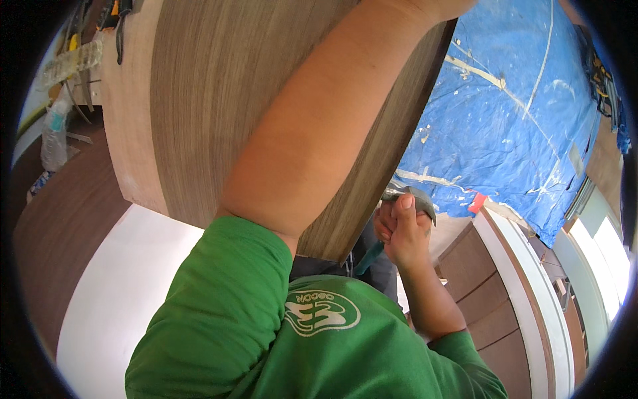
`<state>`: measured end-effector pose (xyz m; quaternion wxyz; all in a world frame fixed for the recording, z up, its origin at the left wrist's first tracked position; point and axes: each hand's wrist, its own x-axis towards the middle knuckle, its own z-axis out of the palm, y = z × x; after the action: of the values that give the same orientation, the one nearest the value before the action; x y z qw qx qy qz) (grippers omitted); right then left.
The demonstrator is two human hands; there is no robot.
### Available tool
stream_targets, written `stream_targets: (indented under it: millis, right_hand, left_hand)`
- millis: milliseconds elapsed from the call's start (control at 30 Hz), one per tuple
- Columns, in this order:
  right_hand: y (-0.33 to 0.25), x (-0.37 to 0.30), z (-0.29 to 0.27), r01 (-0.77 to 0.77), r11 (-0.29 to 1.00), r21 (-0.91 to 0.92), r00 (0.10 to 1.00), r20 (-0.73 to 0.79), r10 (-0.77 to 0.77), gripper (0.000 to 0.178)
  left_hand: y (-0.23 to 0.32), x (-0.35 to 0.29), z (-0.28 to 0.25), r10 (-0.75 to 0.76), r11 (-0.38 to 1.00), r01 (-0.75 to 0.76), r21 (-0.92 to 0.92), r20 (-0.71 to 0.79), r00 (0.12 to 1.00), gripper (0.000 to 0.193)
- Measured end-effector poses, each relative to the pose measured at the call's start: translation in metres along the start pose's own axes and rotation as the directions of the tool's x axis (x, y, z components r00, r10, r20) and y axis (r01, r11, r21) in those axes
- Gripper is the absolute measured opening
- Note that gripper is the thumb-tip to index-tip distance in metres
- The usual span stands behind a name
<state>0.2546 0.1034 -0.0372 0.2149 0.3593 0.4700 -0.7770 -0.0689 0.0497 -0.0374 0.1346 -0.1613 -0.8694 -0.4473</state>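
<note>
My left arm reaches up across a brown wood-grain panel (199,100). At the top edge of the view is my left hand (445,6), near the panel's far right edge; its fingers are cut off from sight. Beside the panel's right edge, my right hand (405,234) is closed around a claw hammer (425,201), close under its grey metal head. A teal length, apparently the hammer's handle, shows below the fist. The hammer's head is apart from the panel's face, as far as I can see.
A blue tarp (512,106), spotted with white and crossed by pale strips, spreads at the right. Below it are a red patch (477,201) and a white-edged frame (525,286) with brown boards. Tools (114,16) and a clear plastic-wrapped bundle (54,136) lie at the far left.
</note>
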Motion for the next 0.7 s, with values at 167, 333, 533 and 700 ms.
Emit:
stream_targets:
  millis: [167, 333, 533, 700]
  right_hand:
    - [-0.007, 0.007, 0.002, 0.042, 0.999, -0.031, 0.999, 0.001, -0.042, 0.057]
    - [-0.024, 0.014, 0.006, -0.002, 1.0, -0.018, 0.998, -0.058, 0.001, 0.057]
    - [-0.033, 0.021, 0.009, 0.012, 0.997, -0.079, 0.993, -0.116, -0.021, 0.057]
    - [-0.053, 0.045, 0.011, 0.072, 0.996, -0.051, 0.994, -0.078, -0.076, 0.059]
  left_hand:
    - [-0.009, -0.009, 0.022, 0.093, 0.987, -0.075, 0.142, -0.124, 0.988, 0.043]
    - [-0.004, -0.009, 0.021, 0.048, 0.993, -0.037, 0.114, -0.09, 0.995, 0.043]
    - [-0.002, -0.011, 0.023, 0.036, 0.992, -0.024, 0.123, -0.097, 0.995, 0.042]
    - [-0.001, -0.01, 0.017, 0.033, 0.99, -0.02, 0.142, -0.086, 0.996, 0.042]
